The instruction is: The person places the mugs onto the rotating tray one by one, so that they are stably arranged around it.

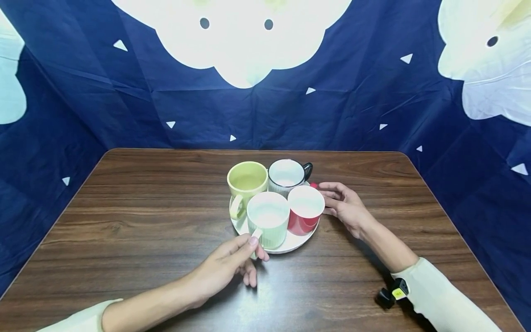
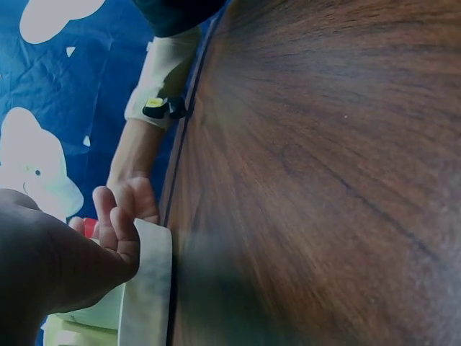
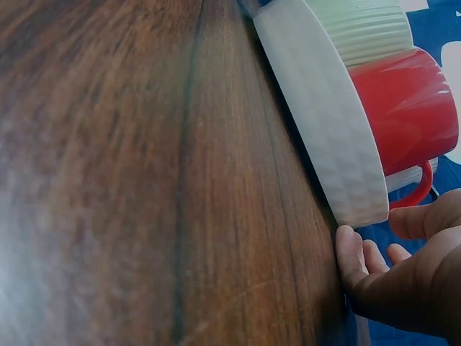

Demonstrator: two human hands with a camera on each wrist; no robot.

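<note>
Four mugs stand close together on a round white plate (image 1: 297, 241). My left hand (image 1: 221, 265) is at the front left of the plate, thumb and forefinger pinching the handle of the ribbed pale green mug (image 1: 269, 220); its other fingers hang loose. Beside that mug stands a red mug (image 1: 305, 210) with a white inside. My right hand (image 1: 346, 207) is at the plate's right, its fingers loosely bent near the red handle (image 3: 421, 189) and the plate's edge. Behind are a yellow-green mug (image 1: 247, 180) and a white ribbed mug (image 1: 287, 174) with a black handle.
The brown wooden table (image 1: 124, 230) spreads to both sides and in front of the plate. A dark blue cloth (image 1: 186, 106) with white clouds hangs behind and beside it. A small black device (image 1: 392, 293) sits on the right sleeve.
</note>
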